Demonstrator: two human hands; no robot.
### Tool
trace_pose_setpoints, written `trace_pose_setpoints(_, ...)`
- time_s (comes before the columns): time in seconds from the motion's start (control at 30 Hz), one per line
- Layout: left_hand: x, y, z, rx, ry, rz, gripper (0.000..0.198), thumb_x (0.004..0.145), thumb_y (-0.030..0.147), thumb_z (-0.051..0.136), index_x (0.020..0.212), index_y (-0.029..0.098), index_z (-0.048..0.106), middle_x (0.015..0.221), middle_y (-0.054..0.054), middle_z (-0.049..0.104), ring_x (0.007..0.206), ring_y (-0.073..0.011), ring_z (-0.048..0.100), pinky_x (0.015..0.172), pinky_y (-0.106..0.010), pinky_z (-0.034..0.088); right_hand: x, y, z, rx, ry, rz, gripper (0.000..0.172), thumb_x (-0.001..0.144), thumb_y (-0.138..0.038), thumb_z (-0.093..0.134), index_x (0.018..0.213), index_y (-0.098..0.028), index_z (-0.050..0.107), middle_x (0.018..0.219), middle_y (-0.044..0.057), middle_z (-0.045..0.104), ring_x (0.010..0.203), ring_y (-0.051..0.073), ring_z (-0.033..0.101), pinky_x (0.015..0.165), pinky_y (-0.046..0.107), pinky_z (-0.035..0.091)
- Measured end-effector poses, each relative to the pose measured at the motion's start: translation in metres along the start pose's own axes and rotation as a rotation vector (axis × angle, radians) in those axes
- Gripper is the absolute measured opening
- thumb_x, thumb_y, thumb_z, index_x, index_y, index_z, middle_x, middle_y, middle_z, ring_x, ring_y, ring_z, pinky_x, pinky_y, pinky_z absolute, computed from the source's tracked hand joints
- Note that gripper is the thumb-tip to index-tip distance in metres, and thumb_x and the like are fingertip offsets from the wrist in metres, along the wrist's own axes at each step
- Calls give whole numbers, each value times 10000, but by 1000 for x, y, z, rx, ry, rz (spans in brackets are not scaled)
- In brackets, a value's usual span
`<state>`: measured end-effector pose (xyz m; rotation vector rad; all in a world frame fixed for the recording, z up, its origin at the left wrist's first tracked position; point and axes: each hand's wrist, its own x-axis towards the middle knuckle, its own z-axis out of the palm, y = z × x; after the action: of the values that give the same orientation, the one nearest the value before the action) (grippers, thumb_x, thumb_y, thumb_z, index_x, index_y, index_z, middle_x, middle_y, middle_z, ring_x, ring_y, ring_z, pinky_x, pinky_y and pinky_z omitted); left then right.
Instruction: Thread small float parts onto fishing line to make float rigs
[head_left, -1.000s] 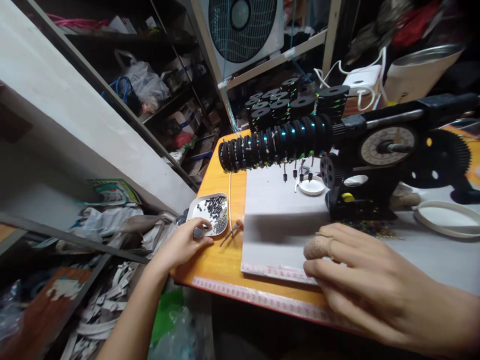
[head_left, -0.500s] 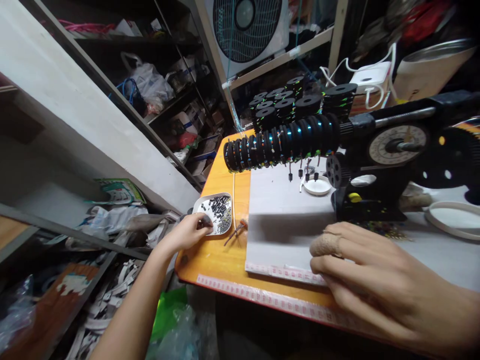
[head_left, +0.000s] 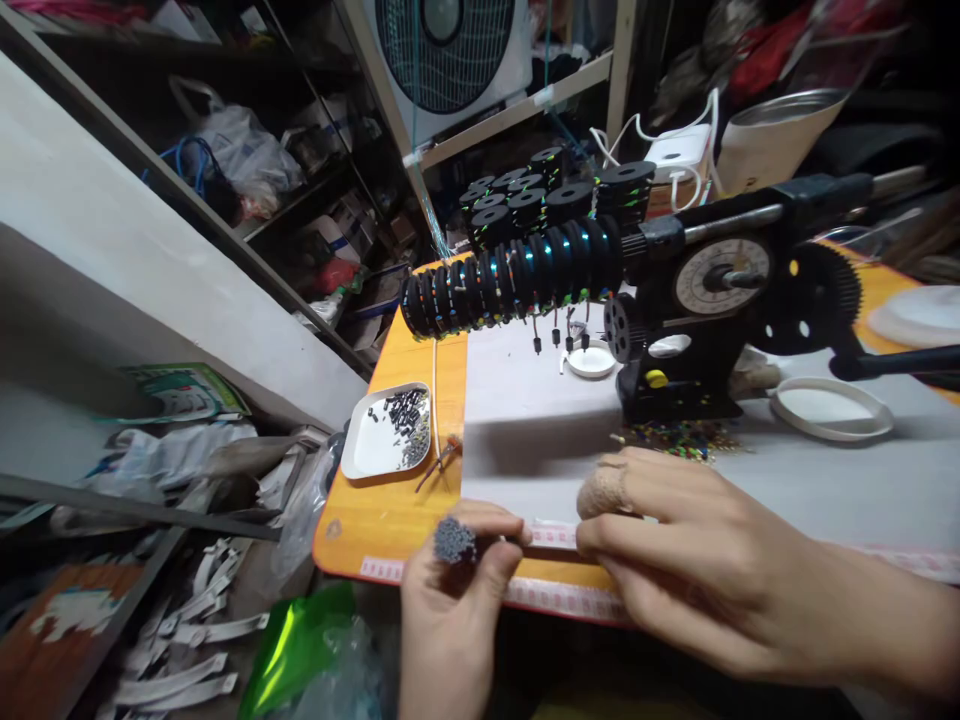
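My left hand [head_left: 461, 590] is closed around a bundle of thin grey strands [head_left: 454, 540], seen end-on. Its thumb and forefinger pinch together at the table's front edge; any small piece between them is too small to name. My right hand [head_left: 690, 550] faces it just to the right, fingertips pressed together, with tan wrapping on one finger; what it pinches is hidden. Behind the hands stands a black geared machine [head_left: 675, 370] with a dial and a crank. Its shaft carries a row of black rings [head_left: 517, 270] with coloured bits, and several short leads with black ends hang below.
A white tray [head_left: 360, 460] of small black cylinders and grey pieces lies at the left. Beside it is a dark twisted wire piece [head_left: 439, 465]. Coloured beads [head_left: 686, 440] lie by the machine base, near round white lids [head_left: 832, 410]. Black spools [head_left: 517, 200] stand behind. A measuring tape [head_left: 562, 600] runs along the front edge.
My left hand has left the white tray and come right and nearer, close to the right hand. The right hand stays pinched. The whole view has shifted slightly.
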<state>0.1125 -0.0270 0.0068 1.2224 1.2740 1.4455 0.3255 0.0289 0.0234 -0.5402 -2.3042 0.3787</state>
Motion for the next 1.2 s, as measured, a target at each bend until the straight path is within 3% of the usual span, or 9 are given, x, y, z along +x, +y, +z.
trace_pose_setpoints(0.13, -13, -21, 32, -447, 186, -244, 233, 663, 395, 939, 784, 255, 798, 783, -15, 740, 621, -81, 594, 599, -151, 492, -1, -1, 2, 4, 14, 5, 197, 915, -65, 467, 809, -175, 590, 784, 43, 569, 696, 165, 416, 628, 314, 302)
trace_pose_setpoints(0.23, -16, -19, 46, -641, 195, -379, 294, 557, 369, 993, 713, 248, 775, 828, 8, 725, 495, -2, 439, 503, -111, 390, -2, -2, 4, -40, 49, -4, 205, 910, -75, 474, 754, -184, 551, 737, 30, 520, 679, 168, 365, 612, 320, 270)
trace_pose_setpoints(0.33, -18, -13, 54, -712, 190, -419, 334, 498, 362, 1014, 664, 245, 749, 785, 26, 671, 541, -16, 490, 527, -114, 403, -1, -3, 2, -118, 32, -11, 230, 894, -82, 489, 691, -189, 510, 697, 20, 488, 661, 167, 347, 598, 320, 260)
trace_pose_setpoints(0.47, -20, -13, 59, -704, 222, -417, 380, 451, 392, 1022, 637, 252, 722, 722, 20, 663, 553, -63, 531, 549, -165, 456, 1, -6, -1, -132, -2, -4, 221, 878, -99, 478, 676, -189, 486, 676, 14, 482, 651, 164, 353, 600, 325, 253)
trace_pose_setpoints(0.7, -20, -18, 55, -625, 175, -367, 361, 529, 447, 988, 686, 272, 714, 679, 27, 677, 554, -77, 534, 579, -174, 473, 3, -10, -6, -7, -91, 81, 185, 857, -104, 491, 690, -180, 475, 689, -2, 494, 678, 156, 362, 631, 329, 250)
trace_pose_setpoints(1.0, -22, -23, 53, -265, 206, -161, 297, 587, 569, 924, 668, 309, 806, 724, -33, 592, 721, -188, 574, 657, -298, 491, 1, -8, 0, 6, -78, 119, 212, 808, -121, 514, 607, -181, 483, 596, -2, 493, 660, 157, 363, 649, 348, 239)
trace_pose_setpoints(1.2, -25, -28, 52, -204, 166, -107, 273, 690, 577, 862, 700, 310, 803, 752, -46, 633, 723, -195, 590, 687, -314, 506, -2, -5, 4, -104, -41, 81, 242, 854, -158, 501, 614, -182, 519, 602, 6, 514, 660, 166, 367, 648, 358, 241)
